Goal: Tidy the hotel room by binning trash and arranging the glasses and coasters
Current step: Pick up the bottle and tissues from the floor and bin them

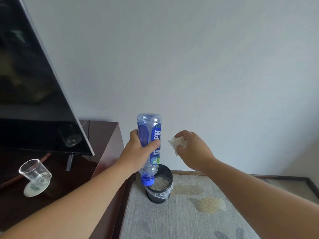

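A dark wooden counter [96, 152] stood at the left, carrying a television [34, 83] and a glass [35, 171] resting on a round coaster [35, 188]. On the carpet [198, 213] just beside the counter's end sat a small black bin [159, 185] with a clear liner. The left hand [139, 152] had its grip wrapped around the middle of a plastic bottle [149, 147], held upside down with the blue cap right above the bin's mouth. The bottle looked empty, so probably light and easily dented; the labelled waist was a sound place to hold it, though a smooth label could slip. The right hand [191, 149], level with the left and above the bin's far side, had its grip pinched shut on a crumpled white tissue [177, 144]. That tissue looked soft and nearly weightless, likely to drift if dropped from high up.
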Available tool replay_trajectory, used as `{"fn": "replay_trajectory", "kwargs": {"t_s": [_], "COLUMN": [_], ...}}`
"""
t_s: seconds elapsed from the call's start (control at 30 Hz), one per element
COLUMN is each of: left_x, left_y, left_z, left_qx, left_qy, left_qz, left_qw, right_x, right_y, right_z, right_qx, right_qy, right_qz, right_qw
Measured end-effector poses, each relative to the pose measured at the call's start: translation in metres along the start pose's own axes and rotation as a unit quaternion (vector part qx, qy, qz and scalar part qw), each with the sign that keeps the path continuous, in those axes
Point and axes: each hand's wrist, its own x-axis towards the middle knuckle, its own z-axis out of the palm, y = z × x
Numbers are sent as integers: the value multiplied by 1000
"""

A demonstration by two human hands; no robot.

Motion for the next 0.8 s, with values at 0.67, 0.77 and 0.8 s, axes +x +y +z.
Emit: {"fn": "replay_trajectory", "kwargs": {"t_s": [0.67,0.77,0.8], "left_x": [236,255,260], "left_y": [-90,-115,-124], "left_z": [9,18,22], "left_qx": [32,28,27], "left_qy": [-45,-44,-45], "left_qz": [-76,-105,-117], "left_qw": [996,993,992], "right_x": [209,227,233], "right_y": [49,67,74], "right_z": [74,89,95], "right_qx": [-28,-31,-31], "right_qy": [-41,-57,-65], "right_qz": [77,85,87], "right_qw": [996,994,994]}}
